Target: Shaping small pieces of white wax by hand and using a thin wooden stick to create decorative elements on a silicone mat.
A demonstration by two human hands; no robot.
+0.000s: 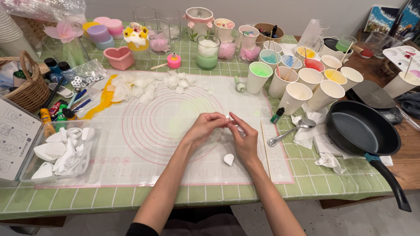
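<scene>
At the centre of the frame we see both hands meeting over a translucent silicone mat [144, 144] printed with pink concentric rings. The left hand [205, 126] and right hand [245, 142] have their fingertips pinched together on a small white petal-shaped piece [231, 119], thin and waxy-looking; most of it is hidden by the fingers. Just below the right hand, a second white petal [228, 159], smooth and heart-like, lies flat on the mat.

Toward the upper middle of the mat sits a loose scatter of similar white petals [144, 87], curled and matte. At lower left, a clear plastic tray [30, 175] holds more white shells. Right of the hands lie a thin wooden stick [265, 148] and a shiny metal spoon [291, 130] on crumpled tissue. Further right, a black non-stick frying pan [363, 131] rests on the green checked tablecloth [218, 192]. In the upper right we count a cluster of white paper cups [310, 83], some stained with coloured wax.
</scene>
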